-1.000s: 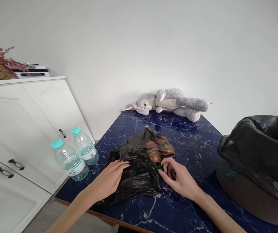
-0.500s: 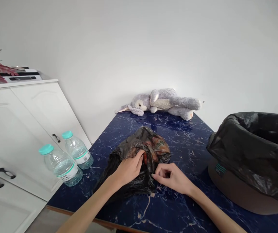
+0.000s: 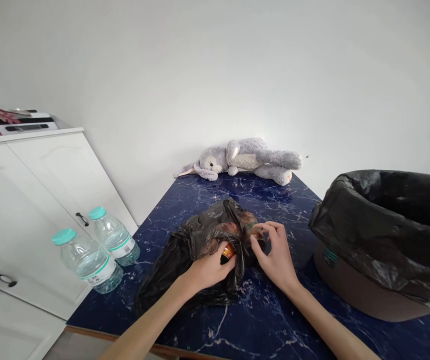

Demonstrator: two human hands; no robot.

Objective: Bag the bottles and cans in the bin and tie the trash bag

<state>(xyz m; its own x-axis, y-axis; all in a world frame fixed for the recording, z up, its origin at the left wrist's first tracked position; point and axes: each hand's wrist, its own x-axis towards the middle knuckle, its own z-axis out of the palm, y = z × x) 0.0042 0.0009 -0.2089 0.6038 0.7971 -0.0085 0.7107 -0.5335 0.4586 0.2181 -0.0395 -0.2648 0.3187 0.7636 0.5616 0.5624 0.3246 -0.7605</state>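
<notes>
A thin black plastic bag point(image 3: 203, 230) lies crumpled on the blue marbled table point(image 3: 222, 340), with reddish-orange items showing through it. My left hand point(image 3: 209, 267) is closed at the bag's opening, its fingers round an orange item with a dark end point(image 3: 228, 252); its fingertips are partly hidden by the bag. At the bag's right side, my right hand point(image 3: 277, 252) has its thumb and fingers apart, curved beside a bulge in the plastic, close to it or touching it.
Two clear bottles with teal caps point(image 3: 96, 265) stand at the table's left edge. A large bin lined with a black bag point(image 3: 372, 295) is at the right. A grey plush rabbit point(image 3: 248, 157) lies against the wall. White cabinets point(image 3: 49, 200) stand left.
My left hand has closed round the orange item at the bag's opening. My right hand has moved up and opened from its pinch. The view has shifted slightly.
</notes>
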